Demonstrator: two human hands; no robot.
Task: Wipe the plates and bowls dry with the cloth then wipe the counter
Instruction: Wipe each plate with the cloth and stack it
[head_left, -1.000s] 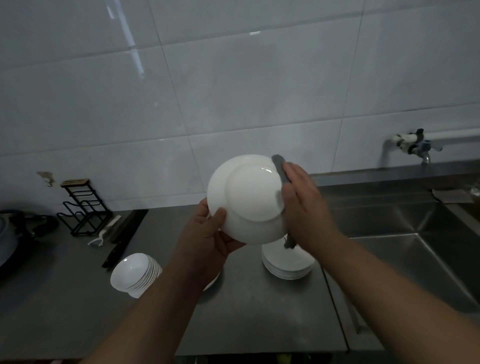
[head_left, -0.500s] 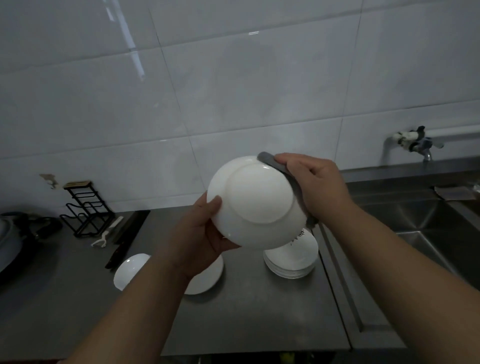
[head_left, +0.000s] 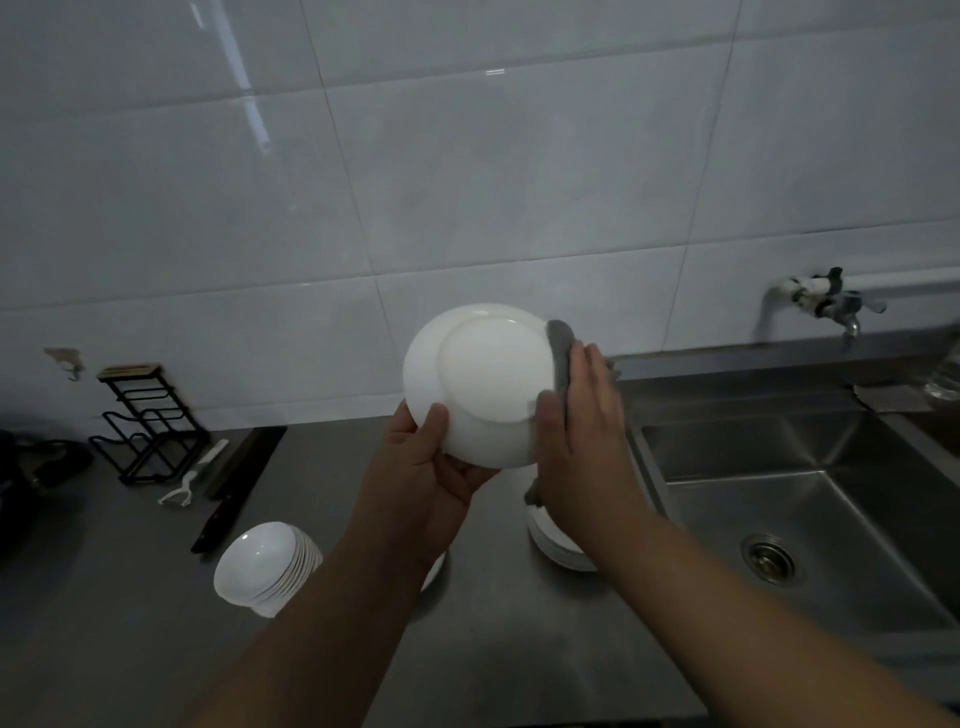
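Plate (head_left: 491, 384) at centre of frame, underside toward camera, held clear of counter (head_left: 493, 639). Left hand (head_left: 426, 483) gripping lower left rim, thumb curled over the back. Right hand (head_left: 582, 431) pressing grey cloth (head_left: 560, 353) against right edge, fingers fairly straight over the fabric. Bowls (head_left: 265, 566) stacked at lower left; further plates (head_left: 558, 545) stacked below right wrist. Glazed ware judged stiff, brittle, slippery when wet: best gripped at rim, thumb opposing fingers. Cloth soft, pliant.
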